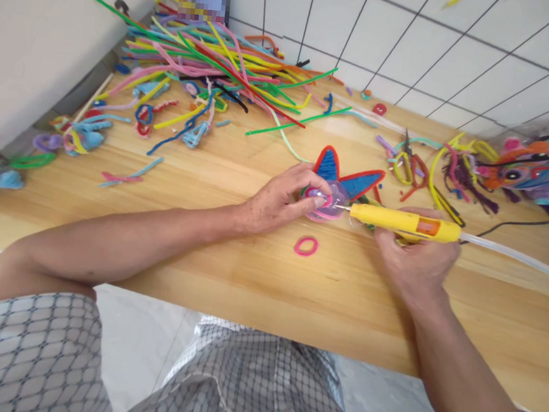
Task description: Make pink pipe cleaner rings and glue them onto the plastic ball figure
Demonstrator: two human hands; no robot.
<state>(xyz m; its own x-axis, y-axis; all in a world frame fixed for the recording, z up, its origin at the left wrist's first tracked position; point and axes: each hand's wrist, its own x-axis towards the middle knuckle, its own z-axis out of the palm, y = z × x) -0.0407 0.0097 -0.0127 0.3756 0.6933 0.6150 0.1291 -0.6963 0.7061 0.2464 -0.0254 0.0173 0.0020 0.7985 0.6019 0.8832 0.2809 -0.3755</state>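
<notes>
My left hand pinches a pipe-cleaner craft piece against the tabletop. Its rounded part is purple with pink on it, and two pointed blue shapes edged in orange-red stick up behind. Part of it is hidden by my fingers. Wrapped around a yellow hot glue gun, my right hand points the metal nozzle left at the purple part, very close to it or touching. A clear glue stick runs out of the gun's back. Just below the craft piece lies a small pink pipe-cleaner ring.
A large heap of coloured pipe cleaners fills the back left, with small twisted pieces before it. Scissors and loose yellow lengths lie at right, near a colourful pipe-cleaner figure. A dark cord crosses there. White tiles stand behind.
</notes>
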